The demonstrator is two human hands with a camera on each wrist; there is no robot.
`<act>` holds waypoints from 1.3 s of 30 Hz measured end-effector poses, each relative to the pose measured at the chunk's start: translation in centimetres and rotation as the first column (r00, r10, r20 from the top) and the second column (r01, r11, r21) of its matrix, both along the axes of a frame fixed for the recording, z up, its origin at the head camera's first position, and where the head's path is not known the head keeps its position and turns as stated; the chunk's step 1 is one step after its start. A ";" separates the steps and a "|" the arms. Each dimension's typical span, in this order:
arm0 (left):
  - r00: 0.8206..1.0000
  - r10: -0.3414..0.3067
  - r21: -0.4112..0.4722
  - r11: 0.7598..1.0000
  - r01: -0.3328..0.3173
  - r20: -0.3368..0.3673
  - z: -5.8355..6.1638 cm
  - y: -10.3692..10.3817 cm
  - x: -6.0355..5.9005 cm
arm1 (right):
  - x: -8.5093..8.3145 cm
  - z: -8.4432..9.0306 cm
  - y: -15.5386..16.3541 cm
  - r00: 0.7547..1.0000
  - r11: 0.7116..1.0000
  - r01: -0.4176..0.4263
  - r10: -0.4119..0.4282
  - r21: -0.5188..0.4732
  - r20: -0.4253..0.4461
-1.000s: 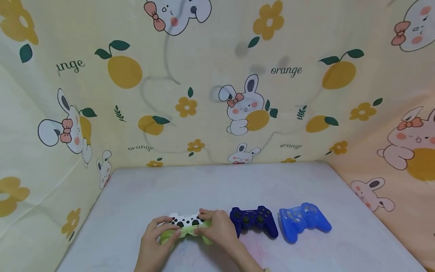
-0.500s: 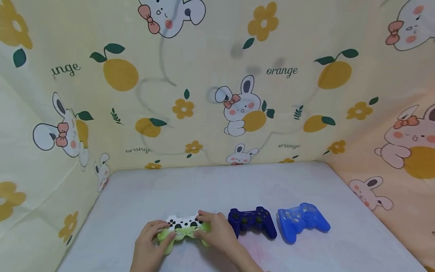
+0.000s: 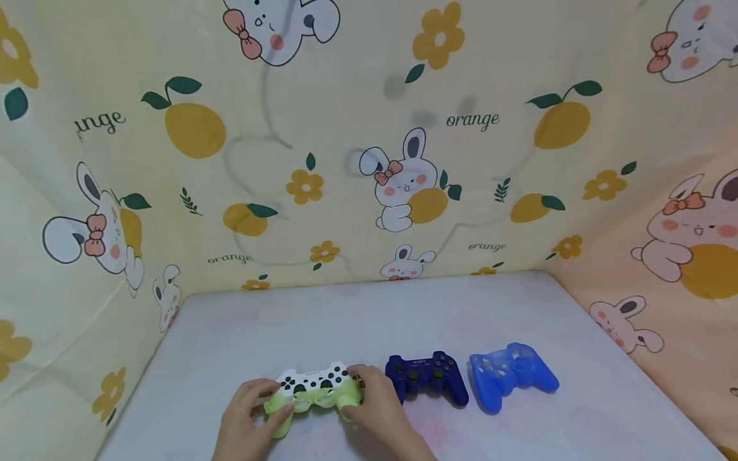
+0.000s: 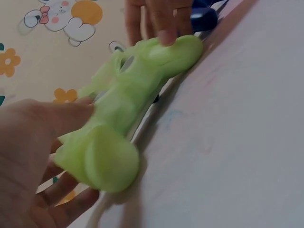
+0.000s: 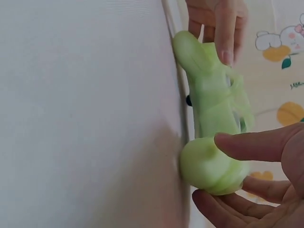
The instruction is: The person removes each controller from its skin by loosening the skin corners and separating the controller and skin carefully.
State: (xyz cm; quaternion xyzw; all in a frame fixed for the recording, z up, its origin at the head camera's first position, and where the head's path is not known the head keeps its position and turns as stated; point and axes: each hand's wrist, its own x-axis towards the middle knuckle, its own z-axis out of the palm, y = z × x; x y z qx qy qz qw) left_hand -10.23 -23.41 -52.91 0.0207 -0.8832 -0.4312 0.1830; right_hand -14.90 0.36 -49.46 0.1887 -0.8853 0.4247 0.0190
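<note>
A white game controller (image 3: 310, 380) lies on the table in the head view, its lower part and both grips covered by a light-green silicone sleeve (image 3: 314, 399). The white face with its buttons shows along the far side. My left hand (image 3: 245, 419) holds the left end, with the thumb on the near side and fingers over the far edge. At the other end, my right hand (image 3: 382, 404) holds the right grip between thumb and fingers. Both wrist views show the sleeve (image 4: 118, 102) from its near side, hiding most of the controller's face.
Just right of my right hand lies a dark blue game controller (image 3: 428, 379). Beside it is a bright blue sleeve-covered controller shape (image 3: 512, 376). A pale cloth covers the table (image 3: 369, 320), and patterned curtains (image 3: 346, 230) enclose the back and sides.
The green sleeve now reaches further over the controller's right side. My right hand has shifted from the face to the outer right grip. Controller and left hand have come slightly nearer.
</note>
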 end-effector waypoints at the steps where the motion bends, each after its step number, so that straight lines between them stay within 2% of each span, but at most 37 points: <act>1: 1.000 -0.005 -0.003 1.000 0.005 0.027 0.1 -0.1 0.0 | 0.1 -0.1 0.0 1.000 1.000 -0.002 0.002 -0.009 0.020; 4: 0.997 -0.027 0.006 1.000 0.027 0.073 0.3 -0.3 0.1 | 0.2 -0.2 0.2 0.998 0.999 -0.010 0.012 -0.044 0.057; 8: 0.996 -0.024 0.060 0.998 0.019 0.086 0.2 -0.2 0.2 | 0.4 -0.3 0.3 0.995 0.997 -0.025 0.032 -0.075 0.092; 11: 0.991 -0.019 0.087 0.996 0.008 0.129 0.3 -0.1 0.2 | 0.4 -0.3 0.4 0.990 0.996 -0.031 0.042 -0.081 0.136; 15: 0.966 -0.048 0.069 0.997 0.031 0.256 0.5 -0.3 0.3 | 0.6 -0.3 0.4 0.982 0.995 -0.035 0.051 -0.092 0.183; 18: 0.945 -0.104 0.049 0.994 0.094 0.310 0.6 -0.7 0.4 | 0.6 -0.4 0.5 0.980 0.994 -0.037 0.055 -0.099 0.189; 22: 0.946 -0.155 0.013 0.987 0.158 0.284 0.6 -0.8 0.3 | 0.6 -0.7 0.6 0.983 0.994 -0.030 0.048 -0.101 0.179; 31: 0.952 -0.099 0.024 0.995 0.097 0.288 0.5 -0.8 0.2 | 1.0 -0.6 0.6 0.987 0.996 -0.032 0.045 -0.083 0.156; 39: 0.967 -0.078 -0.040 0.995 0.090 0.241 0.3 -1.2 0.4 | 0.5 -0.5 0.8 0.982 0.994 -0.048 0.065 -0.098 0.177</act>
